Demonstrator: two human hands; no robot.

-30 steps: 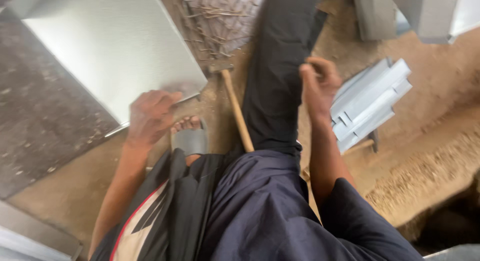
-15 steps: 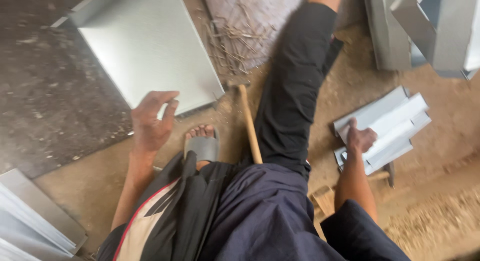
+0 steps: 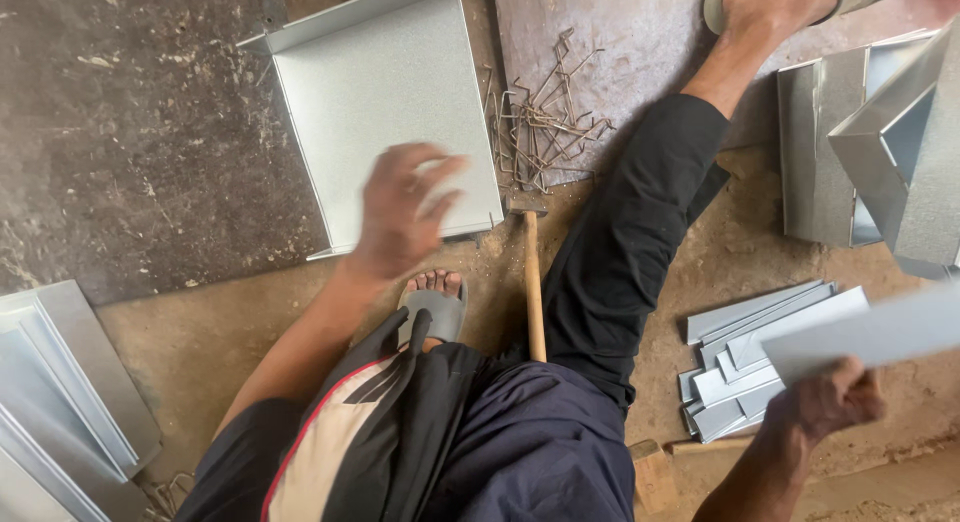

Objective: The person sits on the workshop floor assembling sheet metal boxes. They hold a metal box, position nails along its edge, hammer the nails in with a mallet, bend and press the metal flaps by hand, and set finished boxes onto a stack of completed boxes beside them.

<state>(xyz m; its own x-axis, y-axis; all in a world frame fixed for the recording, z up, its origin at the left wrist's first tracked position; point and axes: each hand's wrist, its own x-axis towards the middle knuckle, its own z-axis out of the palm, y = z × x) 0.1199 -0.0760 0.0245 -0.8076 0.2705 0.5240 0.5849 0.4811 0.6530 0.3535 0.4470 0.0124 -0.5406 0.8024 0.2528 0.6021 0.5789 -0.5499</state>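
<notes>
While the right hand (image 3: 825, 402) grips a metal strip (image 3: 870, 334) above the strip pile (image 3: 745, 367), the left hand (image 3: 400, 217), fingers spread and empty, hovers over the tray's (image 3: 385, 77) near edge; steadying that edge first seems wise.

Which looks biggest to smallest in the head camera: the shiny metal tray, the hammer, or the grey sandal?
1. Metal tray
2. Hammer, long thin handle
3. Grey sandal, partly hidden, so less certain
</notes>
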